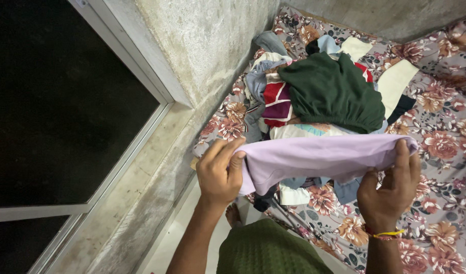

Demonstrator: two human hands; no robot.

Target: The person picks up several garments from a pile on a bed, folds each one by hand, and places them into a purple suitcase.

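Head view, looking down over a bed against a rough concrete wall.

Left hand: closed on the left end of a lilac cloth, thumb over the top edge, fingers curled behind the fabric. Right hand: closed on the right end of the same cloth, fingers hooked over its upper edge; a red and yellow thread band sits on that wrist.

Lilac cloth: stretched level between the two hands, held up in the air just in front of the clothes pile, its lower edge sagging a little near the left hand. Garment type cannot be told.

Behind the cloth: a heap of mixed clothes on a floral bedsheet, grey with rust-pink flowers. On top of the heap lies a dark green garment. Beside it, to the left, a maroon and red striped piece; cream-white pieces to the right; grey and pale blue items near the wall.

Left of the wall: a dark window with a pale frame. Bottom of view: the person's green garment, and a bare foot on the pale floor.
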